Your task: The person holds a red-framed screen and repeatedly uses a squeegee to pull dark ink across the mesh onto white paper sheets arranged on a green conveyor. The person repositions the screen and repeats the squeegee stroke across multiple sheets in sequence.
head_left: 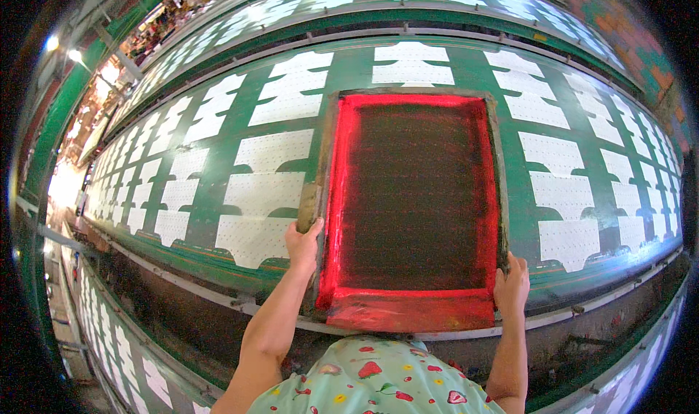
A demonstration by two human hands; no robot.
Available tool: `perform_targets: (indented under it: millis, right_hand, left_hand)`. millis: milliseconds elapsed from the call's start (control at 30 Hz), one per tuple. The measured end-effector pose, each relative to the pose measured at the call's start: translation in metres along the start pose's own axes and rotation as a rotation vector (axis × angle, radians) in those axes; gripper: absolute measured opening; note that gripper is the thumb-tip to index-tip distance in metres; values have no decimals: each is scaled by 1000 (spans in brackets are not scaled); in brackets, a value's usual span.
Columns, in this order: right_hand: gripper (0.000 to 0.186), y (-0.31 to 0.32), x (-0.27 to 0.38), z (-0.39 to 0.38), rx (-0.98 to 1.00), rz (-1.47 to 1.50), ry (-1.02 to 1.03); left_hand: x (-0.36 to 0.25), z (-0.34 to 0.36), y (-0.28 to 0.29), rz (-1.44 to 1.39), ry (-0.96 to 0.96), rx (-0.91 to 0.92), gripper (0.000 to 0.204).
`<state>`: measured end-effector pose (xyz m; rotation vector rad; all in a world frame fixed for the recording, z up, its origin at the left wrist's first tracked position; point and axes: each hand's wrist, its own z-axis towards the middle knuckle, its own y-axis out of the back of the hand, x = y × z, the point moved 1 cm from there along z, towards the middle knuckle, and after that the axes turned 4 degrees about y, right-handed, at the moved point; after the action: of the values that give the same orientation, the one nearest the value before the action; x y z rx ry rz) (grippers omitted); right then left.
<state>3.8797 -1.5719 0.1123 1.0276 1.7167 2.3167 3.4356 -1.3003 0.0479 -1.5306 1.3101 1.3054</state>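
- Centrally, a large rectangular frame (415, 313) with a dark mesh (420, 195) and a bright red border sits in front of the person, over the middle of a long green table (352, 68); whether it touches the table I cannot tell.
- The left hand (302, 245) grips the frame's left edge near the lower corner, thumb along the top and the other fingers mostly hidden.
- The right hand (512, 286) holds the right edge, a little lower down, its fingers curled together against the side; its thumb is hard to make out.
- White cut pieces (266, 188) dotted with small marks lie flat in columns on the table, left, right and beyond the frame.
- The frame's near end reaches past the table's near edge, close to the person's pale green strawberry-print top (378, 376).
- More white pieces lie on a second table (291, 26) beyond.
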Motion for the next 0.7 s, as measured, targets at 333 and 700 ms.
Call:
perform_targets:
  millis: [333,700]
  right_hand:
    - [46,-4,133,-97,404,-2,815]
    - [50,-30,185,-66,594,-208,601]
  left_hand:
    - [9,8,-4,268,-109,-10,41]
    - [9,3,0,423,-254,-107,55]
